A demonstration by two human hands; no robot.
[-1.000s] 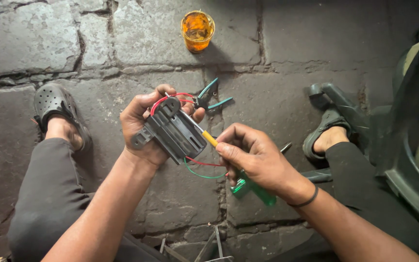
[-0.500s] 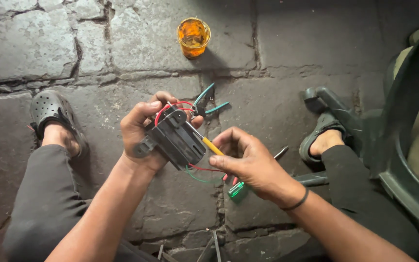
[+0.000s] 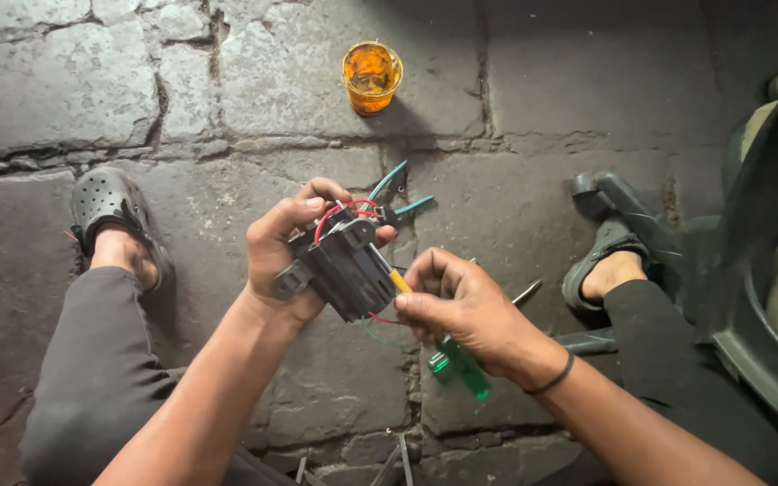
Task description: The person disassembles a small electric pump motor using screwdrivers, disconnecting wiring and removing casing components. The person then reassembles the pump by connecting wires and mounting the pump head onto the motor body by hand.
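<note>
Stone paving (image 3: 515,180), cracked and grey; left hand (image 3: 283,252) clamped on black switch box (image 3: 346,270), right hand (image 3: 465,310) gripping green screwdriver (image 3: 461,369)

Left hand (image 3: 283,252): raised at centre, fingers curled in a closed grasp, thumb on top, forearm running down-left. Right hand (image 3: 465,310): just beside it, fingers pinched together, knuckles up, thin dark band at the wrist, forearm running down-right.
</note>
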